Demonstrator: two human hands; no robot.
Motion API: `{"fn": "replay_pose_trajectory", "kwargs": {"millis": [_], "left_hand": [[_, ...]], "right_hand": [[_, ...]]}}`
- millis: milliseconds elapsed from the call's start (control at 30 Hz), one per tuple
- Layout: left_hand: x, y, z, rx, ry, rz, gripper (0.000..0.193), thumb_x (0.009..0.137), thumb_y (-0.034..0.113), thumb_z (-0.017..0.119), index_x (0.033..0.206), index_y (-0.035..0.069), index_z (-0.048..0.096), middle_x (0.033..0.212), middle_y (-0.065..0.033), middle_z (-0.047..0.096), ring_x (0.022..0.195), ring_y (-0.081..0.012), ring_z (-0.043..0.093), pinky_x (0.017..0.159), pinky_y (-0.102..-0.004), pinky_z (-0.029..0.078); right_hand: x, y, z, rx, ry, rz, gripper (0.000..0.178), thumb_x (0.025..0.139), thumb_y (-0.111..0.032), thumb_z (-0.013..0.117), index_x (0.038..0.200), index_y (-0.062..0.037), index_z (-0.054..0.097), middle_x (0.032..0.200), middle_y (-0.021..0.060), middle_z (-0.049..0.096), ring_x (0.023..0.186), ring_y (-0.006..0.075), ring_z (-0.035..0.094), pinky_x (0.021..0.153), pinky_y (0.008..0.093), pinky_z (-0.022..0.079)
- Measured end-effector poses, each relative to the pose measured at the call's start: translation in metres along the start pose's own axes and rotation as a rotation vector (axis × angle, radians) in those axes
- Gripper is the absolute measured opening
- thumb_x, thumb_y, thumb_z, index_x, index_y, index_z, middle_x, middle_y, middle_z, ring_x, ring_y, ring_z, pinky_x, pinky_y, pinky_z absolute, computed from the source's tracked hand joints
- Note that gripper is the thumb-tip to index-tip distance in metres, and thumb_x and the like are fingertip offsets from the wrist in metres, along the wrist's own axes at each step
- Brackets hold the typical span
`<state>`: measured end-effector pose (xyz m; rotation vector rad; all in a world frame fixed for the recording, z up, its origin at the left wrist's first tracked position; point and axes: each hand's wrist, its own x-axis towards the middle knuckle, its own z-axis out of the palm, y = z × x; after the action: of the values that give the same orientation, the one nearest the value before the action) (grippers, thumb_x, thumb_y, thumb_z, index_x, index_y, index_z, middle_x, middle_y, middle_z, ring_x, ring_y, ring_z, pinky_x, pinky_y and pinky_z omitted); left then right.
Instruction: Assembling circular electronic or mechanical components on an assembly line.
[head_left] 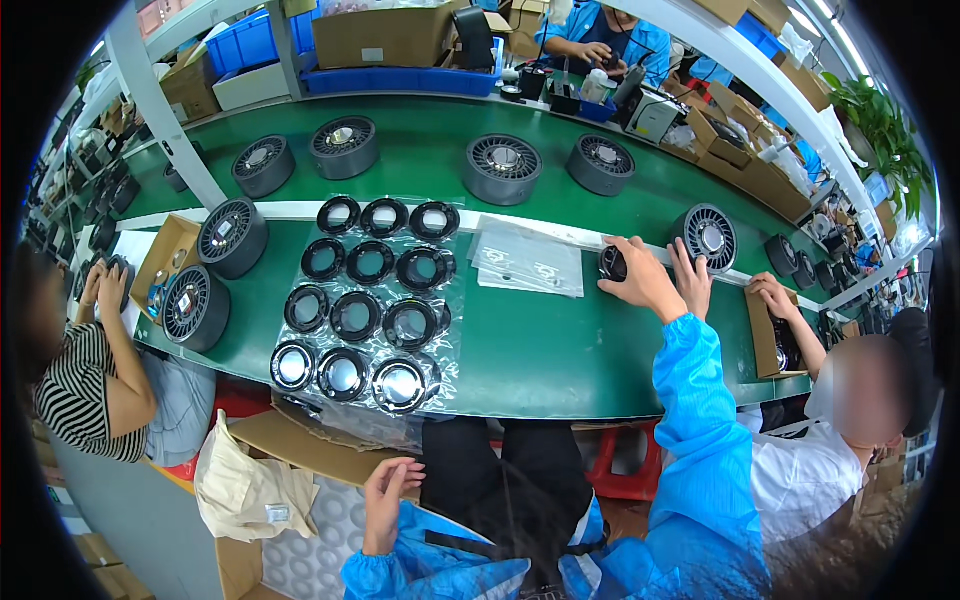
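At the far left I saw a co-worker in a striped top (95, 390), both hands up by a dark part at the edge of the green bench (530, 370). Next to them lay a shallow cardboard box (178, 245), then two grey finned wheels (196, 310) tilted toward my camera, and below the bench edge hung a cream cloth bag (240, 470). Further along, black rings (337, 318) sat in four rows of three on a plastic sheet (452, 350). Under them my left hand (388, 500) was raised beside the dark trouser leg (455, 470), its fingers loosely bent; I could not tell whether the fingertips pinched anything. A stack of flat translucent bags (530, 262) lay right of the rings, with more finned wheels (503, 168) behind it. Just past the stack, my right hand (648, 278) gripped a round black part (613, 265) between thumb and fingers, near the pale strip along the bench. Close beside it, another hand (694, 287) reached up to a tilted grey wheel (706, 238); its forearm was hidden by my blue sleeve, so I could not tell whose it was. At the right, a co-worker in white (810, 480) had one hand at the rim of a brown box (762, 335).
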<state>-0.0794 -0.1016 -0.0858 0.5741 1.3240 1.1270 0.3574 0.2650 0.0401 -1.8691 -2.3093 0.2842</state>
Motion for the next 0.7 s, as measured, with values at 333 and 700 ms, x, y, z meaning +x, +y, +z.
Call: {"fn": "replay_pose_trajectory", "kwargs": {"millis": [333, 700], "left_hand": [[0.018, -0.006, -0.016, -0.405, 0.129, 0.047, 0.055, 0.117, 0.018, 0.057, 0.168, 0.008, 0.04, 0.16, -0.0232, 0.057, 0.143, -0.0347, 0.063, 0.115, -0.0474, 0.055], [0.054, -0.017, -0.004, -0.592, -0.006, 0.232, 0.072, 0.115, 0.034, 0.063, 0.174, 0.015, 0.026, 0.164, -0.0212, 0.049, 0.154, -0.036, 0.049, 0.125, -0.0535, 0.044]], "right_hand": [[0.006, 0.017, 0.005, 0.062, -0.011, -0.079, 0.088, 0.078, -0.028, 0.094, 0.154, -0.0067, 0.058, 0.135, 0.0236, 0.063, 0.122, 0.0449, 0.067, 0.108, 0.0488, 0.056], [-0.034, -0.091, -0.005, 0.215, 0.501, -0.206, 0.074, 0.088, -0.031, 0.092, 0.149, -0.0037, 0.062, 0.143, 0.0213, 0.064, 0.126, 0.0424, 0.067, 0.109, 0.0524, 0.055]]}}
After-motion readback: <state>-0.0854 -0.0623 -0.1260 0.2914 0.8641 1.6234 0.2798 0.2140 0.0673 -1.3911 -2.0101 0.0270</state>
